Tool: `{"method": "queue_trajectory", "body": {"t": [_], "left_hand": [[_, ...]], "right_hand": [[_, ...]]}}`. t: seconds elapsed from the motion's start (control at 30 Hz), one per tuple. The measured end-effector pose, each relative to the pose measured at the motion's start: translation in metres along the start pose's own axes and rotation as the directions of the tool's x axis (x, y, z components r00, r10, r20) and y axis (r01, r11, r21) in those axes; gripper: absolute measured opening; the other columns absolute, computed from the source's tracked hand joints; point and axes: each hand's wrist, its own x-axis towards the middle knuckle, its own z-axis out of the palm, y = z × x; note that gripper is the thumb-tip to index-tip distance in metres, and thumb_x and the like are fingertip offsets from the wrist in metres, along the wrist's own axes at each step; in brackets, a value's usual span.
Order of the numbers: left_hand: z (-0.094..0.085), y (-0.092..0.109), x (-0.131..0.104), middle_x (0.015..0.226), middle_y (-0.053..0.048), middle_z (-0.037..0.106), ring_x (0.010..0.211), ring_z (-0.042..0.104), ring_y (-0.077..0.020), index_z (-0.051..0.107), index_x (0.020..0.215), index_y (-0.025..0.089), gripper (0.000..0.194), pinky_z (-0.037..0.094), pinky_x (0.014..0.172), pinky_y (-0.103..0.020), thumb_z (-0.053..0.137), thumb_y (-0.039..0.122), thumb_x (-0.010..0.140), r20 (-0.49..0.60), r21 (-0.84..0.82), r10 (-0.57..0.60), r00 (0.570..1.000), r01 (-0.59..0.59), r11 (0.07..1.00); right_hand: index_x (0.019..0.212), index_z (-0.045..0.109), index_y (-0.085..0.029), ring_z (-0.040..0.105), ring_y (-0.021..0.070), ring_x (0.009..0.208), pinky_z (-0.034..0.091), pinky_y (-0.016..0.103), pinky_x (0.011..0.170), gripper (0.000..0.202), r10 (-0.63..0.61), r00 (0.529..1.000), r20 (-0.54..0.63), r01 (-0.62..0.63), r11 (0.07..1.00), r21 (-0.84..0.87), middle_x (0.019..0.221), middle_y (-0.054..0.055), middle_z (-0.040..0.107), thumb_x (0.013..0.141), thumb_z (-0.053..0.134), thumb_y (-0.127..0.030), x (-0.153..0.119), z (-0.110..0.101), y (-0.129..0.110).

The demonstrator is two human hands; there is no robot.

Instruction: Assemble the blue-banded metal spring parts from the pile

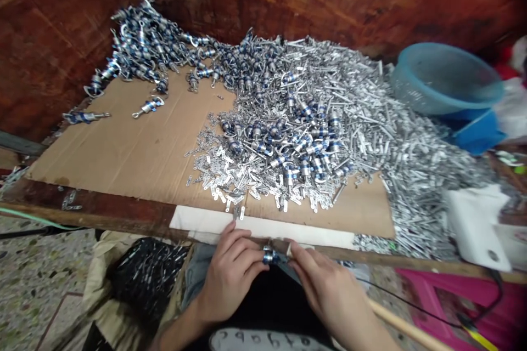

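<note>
At the front edge of the bench, my left hand (236, 260) is closed, its fingertips on a small blue-and-silver metal fitting (269, 256). My right hand (329, 279) is wrapped round what looks like a hammer, whose pale wooden handle (405, 328) comes out behind the palm. Its dull head (280, 245) is blurred and sits right by the fitting. Just beyond my left fingers lie a few small flat metal links (242, 213). A white strip (263, 228) runs along the bench edge by both hands.
Cardboard (135, 148) covers the bench. On it lie blue-and-silver fittings (152, 46) and a large heap of silver metal pins (362, 104). A blue plastic basin (447, 79) stands at the right, behind a white device (477, 225). Below are a black bag (148, 274) and a pink stool (428, 296).
</note>
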Motion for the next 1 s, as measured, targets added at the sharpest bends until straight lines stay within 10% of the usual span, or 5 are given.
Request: {"method": "queue_trajectory", "body": {"t": [0.27, 0.5, 0.67, 0.83, 1.0], "left_hand": [[0.000, 0.000, 0.003, 0.075, 0.001, 0.067, 0.089, 0.060, -0.0188, 0.064, 0.080, 0.021, 0.004, 0.041, 0.101, -0.046, 0.061, 0.023, 0.083, 0.009, 0.037, 0.038, 0.999, -0.039, 0.999], [-0.006, -0.002, 0.007, 0.076, 0.000, 0.065, 0.086, 0.059, -0.0170, 0.067, 0.084, 0.022, 0.007, 0.041, 0.099, -0.048, 0.061, 0.019, 0.082, 0.012, 0.024, 0.101, 0.995, -0.101, 0.995], [-0.017, -0.001, 0.013, 0.075, 0.000, 0.064, 0.074, 0.061, -0.0132, 0.067, 0.084, 0.022, 0.006, 0.045, 0.096, -0.046, 0.061, 0.020, 0.083, 0.050, -0.032, 0.135, 0.990, -0.134, 0.990], [-0.020, -0.002, 0.007, 0.080, -0.002, 0.064, 0.077, 0.061, -0.0131, 0.066, 0.091, 0.021, 0.011, 0.047, 0.093, -0.041, 0.057, 0.018, 0.086, 0.031, -0.042, 0.136, 0.990, -0.135, 0.990], [-0.023, -0.002, 0.004, 0.083, -0.003, 0.063, 0.081, 0.060, -0.0141, 0.067, 0.093, 0.020, 0.014, 0.049, 0.090, -0.035, 0.058, 0.015, 0.085, 0.043, -0.059, 0.094, 0.995, -0.091, 0.994]], "right_hand": [[0.113, 0.059, -0.024, 0.061, 0.0152, 0.057, 0.045, 0.023, 0.051, 0.031, 0.135, 0.990, -0.043, -0.133, 0.990, 0.037, 0.072, 0.002, 0.067, 0.093, 0.035, -0.030, -0.002, 0.003, 0.020], [0.116, 0.062, -0.011, 0.052, 0.0248, 0.067, 0.036, 0.035, 0.060, 0.045, 0.404, 0.750, -0.523, -0.620, 0.705, -0.345, 0.074, 0.013, 0.061, 0.090, 0.037, -0.037, 0.003, -0.007, 0.143], [0.111, 0.064, -0.012, 0.050, 0.0282, 0.081, 0.035, 0.039, 0.069, 0.039, 0.341, 0.723, -0.601, -0.587, 0.762, -0.273, 0.092, 0.016, 0.060, 0.089, 0.041, -0.035, 0.021, -0.002, 0.140], [0.088, 0.066, -0.021, 0.050, 0.0211, 0.081, 0.036, 0.034, 0.072, 0.019, 0.110, 0.947, -0.302, -0.128, 0.991, -0.040, 0.084, 0.007, 0.059, 0.089, 0.047, -0.025, 0.055, 0.007, 0.065], [0.090, 0.065, -0.024, 0.046, 0.0213, 0.080, 0.031, 0.034, 0.070, 0.010, 0.038, 0.999, -0.026, -0.041, 0.992, -0.121, 0.083, 0.004, 0.058, 0.085, 0.056, -0.025, 0.080, 0.011, 0.042]]}}
